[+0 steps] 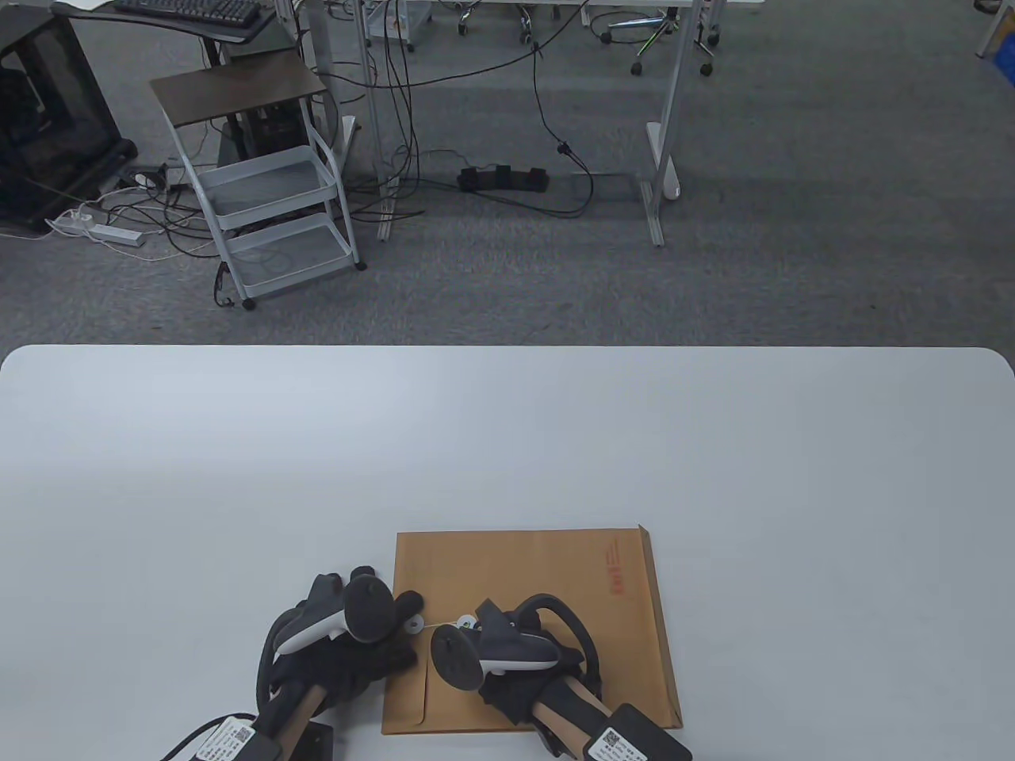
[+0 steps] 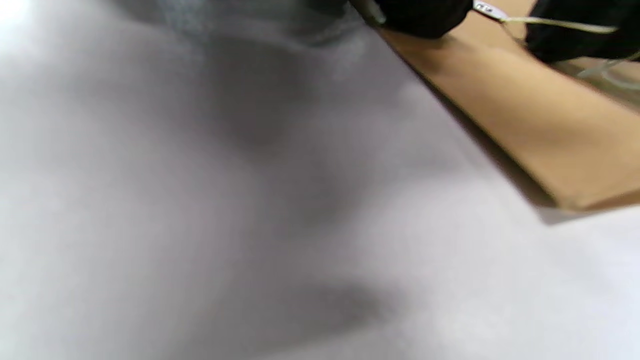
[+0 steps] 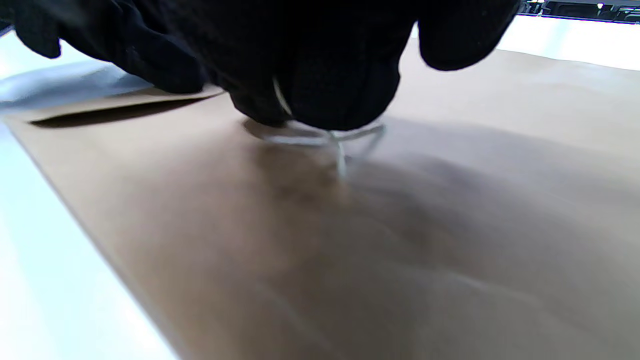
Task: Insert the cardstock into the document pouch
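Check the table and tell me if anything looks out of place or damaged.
Nothing stands out. The brown pouch lies flat on the white table, uncreased, with its white string stretched between the left hand and right hand.

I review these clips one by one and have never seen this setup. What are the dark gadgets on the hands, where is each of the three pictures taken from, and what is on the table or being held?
No robot here: a person's two hands in black sensor gloves. The left hand and right hand each carry a tracker strapped to the back; the fingers do not hold it.

The table view looks down from above, with the hands entering at the bottom edge. The other two views come from a camera on each wrist, close to the surface and blurry.

On the white table lies a brown pouch with a string closure. A thin white string runs between the hands. In the right wrist view the right fingers pinch the string against the pouch. The left fingertips rest at the pouch's left edge, by a white disc; whether they grip anything is unclear. No cardstock is visible.
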`<state>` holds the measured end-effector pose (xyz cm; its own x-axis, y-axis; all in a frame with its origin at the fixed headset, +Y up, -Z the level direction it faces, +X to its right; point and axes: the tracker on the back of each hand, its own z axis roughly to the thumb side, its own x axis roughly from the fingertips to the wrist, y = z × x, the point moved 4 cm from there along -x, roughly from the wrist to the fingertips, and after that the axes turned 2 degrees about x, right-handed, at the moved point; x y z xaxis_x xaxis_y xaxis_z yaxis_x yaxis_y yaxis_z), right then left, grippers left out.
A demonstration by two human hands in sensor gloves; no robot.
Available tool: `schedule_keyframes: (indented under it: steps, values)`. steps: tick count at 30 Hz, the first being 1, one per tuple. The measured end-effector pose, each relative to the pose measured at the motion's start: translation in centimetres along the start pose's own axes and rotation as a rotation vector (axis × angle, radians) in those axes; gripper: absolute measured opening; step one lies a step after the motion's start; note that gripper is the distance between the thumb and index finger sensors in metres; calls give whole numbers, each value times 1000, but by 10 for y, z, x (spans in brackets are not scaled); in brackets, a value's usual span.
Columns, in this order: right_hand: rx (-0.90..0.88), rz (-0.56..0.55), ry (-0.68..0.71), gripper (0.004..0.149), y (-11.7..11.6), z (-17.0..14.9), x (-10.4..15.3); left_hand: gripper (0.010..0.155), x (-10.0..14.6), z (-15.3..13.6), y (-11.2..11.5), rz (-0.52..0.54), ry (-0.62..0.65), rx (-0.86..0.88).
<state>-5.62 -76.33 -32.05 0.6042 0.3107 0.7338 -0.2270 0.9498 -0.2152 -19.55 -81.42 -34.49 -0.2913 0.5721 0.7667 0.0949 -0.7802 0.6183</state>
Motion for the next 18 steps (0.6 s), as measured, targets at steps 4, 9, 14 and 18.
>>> schedule_keyframes:
  steps: [4, 9, 14, 18]
  values:
    - [-35, -43, -39, 42, 8, 0, -18, 70, 0, 0, 0, 5, -1, -5]
    - [-119, -87, -192, 39, 17, -24, -40, 70, 0, 1, -1, 2, -4, -21]
    - [-156, -200, -376, 28, 28, -54, -48, 70, -1, 1, -1, -2, -4, -23]
    - [-143, -149, -441, 38, 22, -71, -50, 70, -1, 1, -1, -1, -4, -26]
